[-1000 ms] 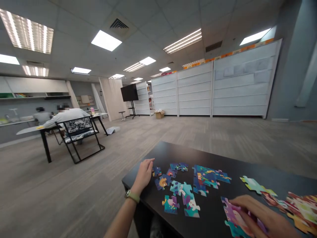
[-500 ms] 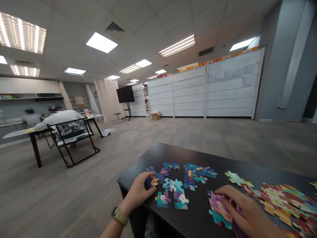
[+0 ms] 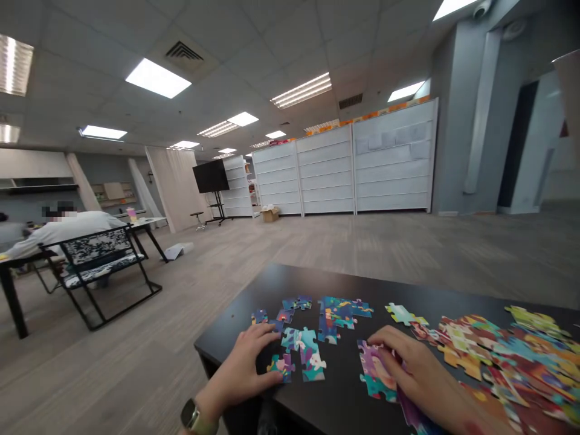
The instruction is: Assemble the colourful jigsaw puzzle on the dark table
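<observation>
Fingers point(image 3: 263, 329) spread, left hand point(image 3: 242, 364) has shifted to teal-purple knobbed cardboard jigsaw piece point(image 3: 284, 364), six o'clock; right hand point(image 3: 419, 365) touches pink-purple knobbed cardboard piece point(image 3: 371, 364), five o'clock, grip unclear.

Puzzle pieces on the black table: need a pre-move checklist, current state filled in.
1. Both hands in view: ok. Left hand and right hand are both at the black table.
2. Right hand at the pink-and-purple section: ok, fingers at its right side. Gripped or only touched: cannot tell.
3. Left thumb off the small purple-and-teal piece: cannot tell; the tip is right by it.
4. Dark blue section clear of both hands: ok.
5. Pieces in the right-hand pile laid out singly: not ok, many overlap.
</observation>
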The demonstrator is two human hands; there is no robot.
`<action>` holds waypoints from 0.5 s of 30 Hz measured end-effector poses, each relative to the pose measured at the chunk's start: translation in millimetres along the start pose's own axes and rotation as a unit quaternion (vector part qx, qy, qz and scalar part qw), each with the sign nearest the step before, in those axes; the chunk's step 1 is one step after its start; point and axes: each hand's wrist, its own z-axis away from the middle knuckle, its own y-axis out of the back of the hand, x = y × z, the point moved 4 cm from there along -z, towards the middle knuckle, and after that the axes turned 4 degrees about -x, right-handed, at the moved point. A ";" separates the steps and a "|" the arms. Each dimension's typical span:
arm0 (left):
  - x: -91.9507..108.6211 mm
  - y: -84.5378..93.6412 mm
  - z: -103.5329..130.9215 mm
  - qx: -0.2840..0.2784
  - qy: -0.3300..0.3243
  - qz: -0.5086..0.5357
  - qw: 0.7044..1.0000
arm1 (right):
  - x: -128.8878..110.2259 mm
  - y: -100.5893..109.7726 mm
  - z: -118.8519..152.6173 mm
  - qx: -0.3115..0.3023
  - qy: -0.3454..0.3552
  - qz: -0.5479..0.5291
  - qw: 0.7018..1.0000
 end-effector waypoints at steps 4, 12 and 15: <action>-3.2 -10.6 -8.7 -0.026 0.000 -0.022 0.999 | -3.7 0.3 -0.2 0.003 0.001 0.000 1.000; 12.1 -20.8 -31.0 0.047 -0.015 -0.068 0.996 | -11.3 7.8 2.4 0.026 -0.004 -0.003 1.000; 27.3 -36.5 -39.7 0.053 -0.050 -0.078 0.994 | -9.8 6.4 5.1 0.055 0.008 -0.005 0.998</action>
